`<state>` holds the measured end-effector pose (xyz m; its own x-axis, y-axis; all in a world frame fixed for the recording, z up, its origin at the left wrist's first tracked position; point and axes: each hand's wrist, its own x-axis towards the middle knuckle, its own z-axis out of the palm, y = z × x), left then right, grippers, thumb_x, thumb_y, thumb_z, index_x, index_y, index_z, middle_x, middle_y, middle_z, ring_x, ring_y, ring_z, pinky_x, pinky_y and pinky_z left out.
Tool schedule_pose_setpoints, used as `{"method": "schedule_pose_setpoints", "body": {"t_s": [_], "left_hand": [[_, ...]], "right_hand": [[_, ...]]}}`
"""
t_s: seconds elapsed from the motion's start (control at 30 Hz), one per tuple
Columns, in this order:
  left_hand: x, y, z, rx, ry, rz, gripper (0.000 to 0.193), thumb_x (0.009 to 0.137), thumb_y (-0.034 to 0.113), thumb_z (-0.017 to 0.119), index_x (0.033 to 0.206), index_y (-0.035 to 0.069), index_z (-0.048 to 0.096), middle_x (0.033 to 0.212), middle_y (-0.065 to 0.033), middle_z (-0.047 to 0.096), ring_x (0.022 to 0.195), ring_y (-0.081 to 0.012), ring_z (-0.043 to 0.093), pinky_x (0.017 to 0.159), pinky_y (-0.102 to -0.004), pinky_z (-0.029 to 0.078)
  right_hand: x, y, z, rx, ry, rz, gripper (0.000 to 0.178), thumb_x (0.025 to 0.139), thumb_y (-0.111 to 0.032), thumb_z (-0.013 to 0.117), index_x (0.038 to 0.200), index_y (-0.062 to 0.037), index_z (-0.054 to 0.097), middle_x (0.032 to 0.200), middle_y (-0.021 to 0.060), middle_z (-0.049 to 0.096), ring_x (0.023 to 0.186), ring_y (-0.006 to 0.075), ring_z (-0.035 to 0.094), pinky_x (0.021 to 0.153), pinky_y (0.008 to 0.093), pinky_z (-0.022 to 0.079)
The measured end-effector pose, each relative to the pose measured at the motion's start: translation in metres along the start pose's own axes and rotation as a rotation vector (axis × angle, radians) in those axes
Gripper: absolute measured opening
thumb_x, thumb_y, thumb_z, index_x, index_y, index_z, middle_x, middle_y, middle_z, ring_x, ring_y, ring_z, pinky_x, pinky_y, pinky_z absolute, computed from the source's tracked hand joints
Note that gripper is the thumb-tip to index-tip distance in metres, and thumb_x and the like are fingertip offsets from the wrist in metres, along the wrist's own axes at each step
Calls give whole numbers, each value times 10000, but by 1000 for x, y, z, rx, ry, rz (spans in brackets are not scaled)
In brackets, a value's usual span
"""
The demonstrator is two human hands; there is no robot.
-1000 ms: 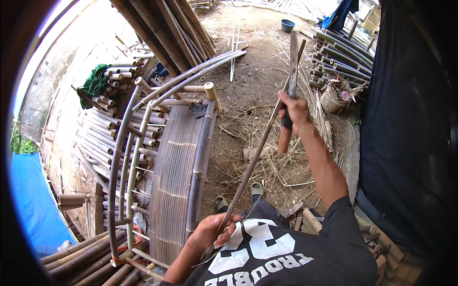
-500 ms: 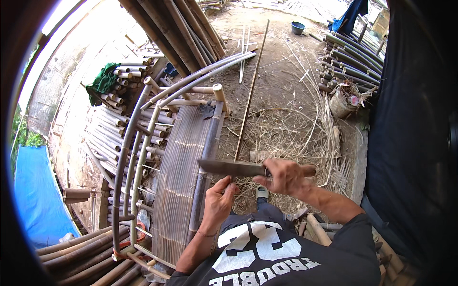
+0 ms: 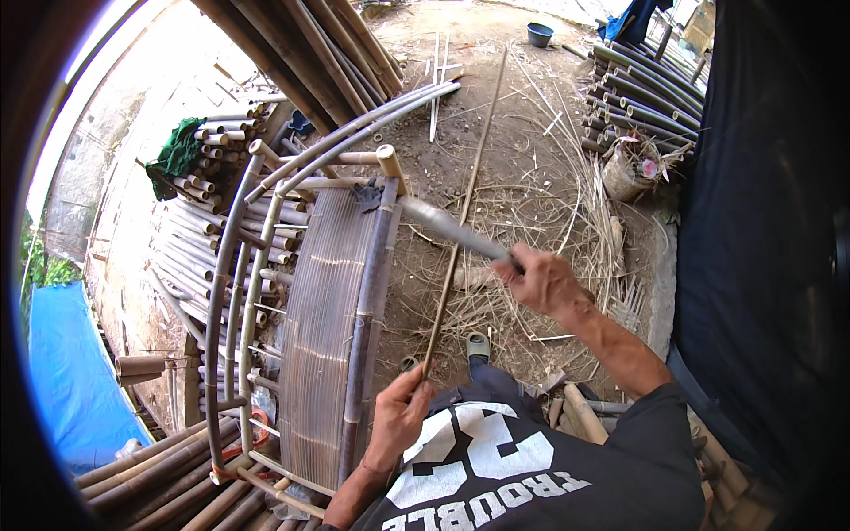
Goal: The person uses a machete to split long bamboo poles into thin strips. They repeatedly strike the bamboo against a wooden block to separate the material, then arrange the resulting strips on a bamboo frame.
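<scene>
Pinched in my left hand [image 3: 400, 416], close to my body, is the near end of a long thin bamboo strip [image 3: 464, 212]. The strip runs away from me over the ground, leaning slightly right toward its far end. My right hand [image 3: 542, 281] is closed round the handle of a large knife [image 3: 456, 232]. Its broad blade is blurred by motion and points to the far left, across the strip. The handle is mostly hidden in my fist. Left of the strip stands a bamboo bench [image 3: 323, 327] with a slatted seat, and a dark cloth [image 3: 368, 196] lies at its far end.
Bamboo shavings [image 3: 531, 221] litter the ground. Cut bamboo poles [image 3: 642, 106] are stacked at the far right, more [image 3: 190, 248] behind the bench. A dark basin [image 3: 539, 34] sits far off. A black sheet [image 3: 761, 265] hangs at right; a blue tarp [image 3: 75, 372] lies left.
The knife has moved away from my left hand, its blade swinging toward the far side. My left hand has drawn the strip's end nearer to my body.
</scene>
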<state>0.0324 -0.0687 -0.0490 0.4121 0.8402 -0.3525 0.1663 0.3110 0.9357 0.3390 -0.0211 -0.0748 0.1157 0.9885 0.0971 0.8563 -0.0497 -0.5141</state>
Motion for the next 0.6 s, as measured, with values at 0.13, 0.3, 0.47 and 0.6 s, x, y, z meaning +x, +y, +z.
{"method": "schedule_pose_setpoints", "body": {"t_s": [0.13,0.3,0.47,0.6], "left_hand": [[17,20,7,70,57,55,306,965,51,543,1261,-7,595,825,21,571,661,-20,462,545,-164,363],[23,17,15,180,60,159,305,962,39,537,1257,-15,594,812,28,556,686,-26,464,565,-178,378],[-16,6,18,159,-35,25,316,956,21,537,1266,3,592,832,21,556,660,-21,446,550,-192,377],[-1,11,25,163,33,-19,349,916,-12,561,1264,0,586,768,-29,543,674,-78,501,585,-230,419]], "right_hand": [[-28,-29,26,36,31,-360,559,953,-619,395,730,-113,482,553,49,511,397,140,473,320,318,420],[-19,-19,25,9,142,-346,577,950,-625,393,732,-100,491,547,47,512,399,122,462,314,319,402],[7,37,-6,54,-32,100,587,959,-649,312,714,-135,454,509,-4,434,370,79,375,280,287,342],[-17,16,0,43,-66,-161,629,939,-684,320,733,-115,491,512,10,457,369,94,415,310,313,412]]}}
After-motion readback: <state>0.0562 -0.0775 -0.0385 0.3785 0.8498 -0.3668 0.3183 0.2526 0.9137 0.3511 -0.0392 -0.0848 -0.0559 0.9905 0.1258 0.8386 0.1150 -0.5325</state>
